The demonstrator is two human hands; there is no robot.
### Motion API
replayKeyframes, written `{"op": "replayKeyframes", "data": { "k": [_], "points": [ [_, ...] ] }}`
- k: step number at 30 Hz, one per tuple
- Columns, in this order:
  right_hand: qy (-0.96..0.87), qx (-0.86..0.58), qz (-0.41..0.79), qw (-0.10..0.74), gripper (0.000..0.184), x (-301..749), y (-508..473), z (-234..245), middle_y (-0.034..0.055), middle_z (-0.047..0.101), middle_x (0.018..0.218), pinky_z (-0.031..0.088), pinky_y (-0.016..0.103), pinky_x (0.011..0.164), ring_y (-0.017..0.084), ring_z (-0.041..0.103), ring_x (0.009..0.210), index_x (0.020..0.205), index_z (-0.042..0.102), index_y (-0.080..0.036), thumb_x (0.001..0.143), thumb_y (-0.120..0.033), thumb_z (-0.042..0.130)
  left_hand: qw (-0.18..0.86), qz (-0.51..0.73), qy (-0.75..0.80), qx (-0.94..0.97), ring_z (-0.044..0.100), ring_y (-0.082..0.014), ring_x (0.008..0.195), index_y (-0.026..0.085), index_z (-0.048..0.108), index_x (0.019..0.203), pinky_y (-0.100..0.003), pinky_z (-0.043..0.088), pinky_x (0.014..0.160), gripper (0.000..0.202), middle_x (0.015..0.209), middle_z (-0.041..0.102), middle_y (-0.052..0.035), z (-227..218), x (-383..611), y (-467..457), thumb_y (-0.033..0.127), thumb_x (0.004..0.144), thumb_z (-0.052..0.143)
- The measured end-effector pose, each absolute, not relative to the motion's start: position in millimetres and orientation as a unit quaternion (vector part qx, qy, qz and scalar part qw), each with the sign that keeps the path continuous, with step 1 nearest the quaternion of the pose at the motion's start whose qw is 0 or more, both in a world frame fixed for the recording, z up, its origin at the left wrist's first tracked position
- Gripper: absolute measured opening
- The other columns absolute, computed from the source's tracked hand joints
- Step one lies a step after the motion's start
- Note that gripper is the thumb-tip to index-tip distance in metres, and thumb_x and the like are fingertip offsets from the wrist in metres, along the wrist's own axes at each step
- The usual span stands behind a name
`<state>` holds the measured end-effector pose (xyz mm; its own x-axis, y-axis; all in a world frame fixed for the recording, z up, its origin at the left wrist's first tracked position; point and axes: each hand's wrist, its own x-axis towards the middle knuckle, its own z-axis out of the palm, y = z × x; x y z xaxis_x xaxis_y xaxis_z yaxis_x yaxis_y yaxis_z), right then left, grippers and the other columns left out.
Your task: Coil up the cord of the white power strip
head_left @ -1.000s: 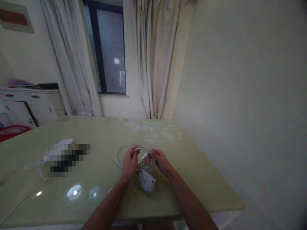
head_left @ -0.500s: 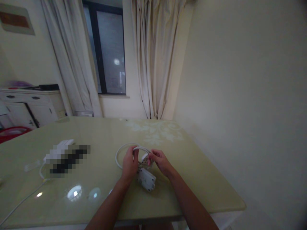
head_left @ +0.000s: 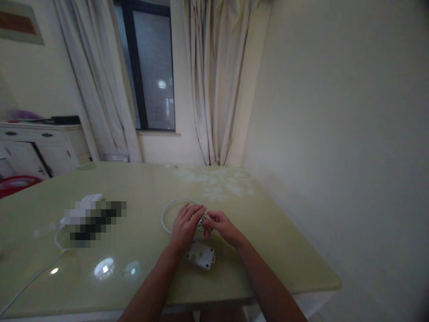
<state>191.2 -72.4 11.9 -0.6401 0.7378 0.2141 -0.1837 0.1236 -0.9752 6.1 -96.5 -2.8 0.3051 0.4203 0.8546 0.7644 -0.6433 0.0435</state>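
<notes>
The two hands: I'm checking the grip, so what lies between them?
In the head view, a small white piece with dark spots and part of the white cable show between the left hand and right hand.

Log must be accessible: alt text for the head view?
The left hand covers part of a looped white cable while the right hand grips it over a glossy table, a white box just nearer the viewer. Behind: window, curtains.

L grip (head_left: 185, 226) & R grip (head_left: 223, 227) hide pt of cable (head_left: 163, 219). White item (head_left: 82, 212) & dark item (head_left: 97, 226) on counter (head_left: 140, 188): pixelated. Far-edge speck (head_left: 176, 167) too sm to ID. Red item (head_left: 5, 192) & 2 forearms (head_left: 150, 281) cut by pic edges.
</notes>
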Motion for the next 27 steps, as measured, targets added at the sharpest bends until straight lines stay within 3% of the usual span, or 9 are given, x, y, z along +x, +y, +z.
{"op": "replayKeyframes", "data": {
  "k": [5, 10, 13, 17, 22, 27],
  "points": [
    [-0.640, -0.229, 0.615, 0.399, 0.044, 189, -71, 10, 0.0012, 0.067, 0.066, 0.044, 0.025, 0.066, 0.014, 0.059, 0.063, 0.080, 0.066, -0.014, 0.081, -0.056, 0.075, 0.150, -0.506, -0.428, -0.734, 0.065, -0.0222, 0.106, 0.022, 0.067, 0.122, -0.036, 0.054, 0.092, 0.032, 0.115, 0.072, -0.0095, -11, 5, -95, 0.018, 0.098, 0.047],
    [-0.632, -0.236, 0.609, 0.417, 0.037, 191, -71, 10, -0.0007, 0.067, 0.070, 0.043, 0.024, 0.065, 0.013, 0.059, 0.063, 0.081, 0.068, -0.015, 0.076, -0.049, 0.083, 0.100, -0.515, -0.493, -0.694, 0.067, -0.0218, 0.103, 0.024, 0.068, 0.124, -0.034, 0.054, 0.089, 0.034, 0.112, 0.071, -0.0097, -15, 6, -93, 0.025, 0.100, 0.045],
    [-0.639, -0.230, 0.606, 0.414, 0.036, 192, -72, 10, 0.0012, 0.069, 0.072, 0.046, 0.025, 0.069, 0.014, 0.062, 0.066, 0.085, 0.070, -0.014, 0.080, -0.048, 0.079, 0.090, -0.496, -0.517, -0.692, 0.067, -0.0217, 0.101, 0.025, 0.066, 0.128, -0.031, 0.053, 0.086, 0.036, 0.113, 0.070, -0.0100, -14, 8, -95, 0.024, 0.099, 0.045],
    [-0.644, -0.223, 0.600, 0.418, 0.036, 187, -74, 11, 0.0015, 0.069, 0.071, 0.047, 0.025, 0.070, 0.014, 0.062, 0.066, 0.089, 0.070, -0.014, 0.084, -0.049, 0.075, 0.078, -0.473, -0.562, -0.674, 0.068, -0.0212, 0.091, 0.022, 0.069, 0.114, -0.029, 0.051, 0.076, 0.031, 0.110, 0.070, -0.0100, -11, 9, -95, 0.019, 0.096, 0.045],
    [-0.630, -0.199, 0.635, 0.399, 0.037, 187, -77, 11, -0.0002, 0.067, 0.071, 0.047, 0.024, 0.065, 0.013, 0.060, 0.062, 0.086, 0.067, -0.015, 0.078, -0.049, 0.080, -0.020, -0.482, -0.596, -0.642, 0.065, -0.0186, 0.071, 0.020, 0.065, 0.104, -0.027, 0.046, 0.061, 0.030, 0.087, 0.070, -0.0062, -11, 10, -94, 0.013, 0.087, 0.041],
    [-0.644, -0.185, 0.644, 0.369, 0.039, 192, -79, 16, 0.0014, 0.071, 0.081, 0.048, 0.026, 0.072, 0.015, 0.064, 0.072, 0.094, 0.067, -0.015, 0.074, -0.044, 0.085, -0.104, -0.529, -0.575, -0.616, 0.060, -0.0171, 0.058, 0.020, 0.062, 0.102, -0.027, 0.043, 0.058, 0.027, 0.066, 0.062, 0.0005, -8, 14, -95, 0.023, 0.090, 0.037]
  ]
}}
